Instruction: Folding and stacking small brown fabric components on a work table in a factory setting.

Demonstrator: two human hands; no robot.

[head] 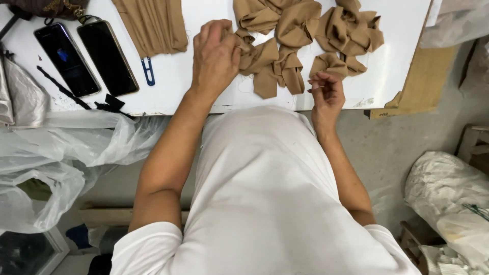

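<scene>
The left hand (215,56) lies knuckles up on the bench (173,81), its grip closed on the edge of a tan fabric piece (262,63) in the near cluster. The right hand (326,94) hovers at the front edge of the bench, just below that cluster; its fingers curl inward with thumb and fingertips pinched together. Whether anything, such as a thread, lies in this grip cannot be told.

Fabric pieces: soft, matte, tan woven cloth, folded and crumpled into bow-like shapes. They lie in two loose groups, the near cluster touching the left hand and a second group (349,30) toward the right rear. The pieces overlap, so an exact count cannot be given. One flat, pleated stack of the same tan cloth (153,23) lies to the left of the left hand.

Bench surface: smooth, white, flat, with a worn front corner on the right.

Other items on the bench: one small blue thread snip (148,70), slim and loop-shaped, just below the flat stack; two smartphones (86,56), glossy black rectangles, side by side at the left.

Beside the bench: one crinkled translucent plastic bag (61,158) at the left, and one white sack (448,193) on the floor at the right.
</scene>
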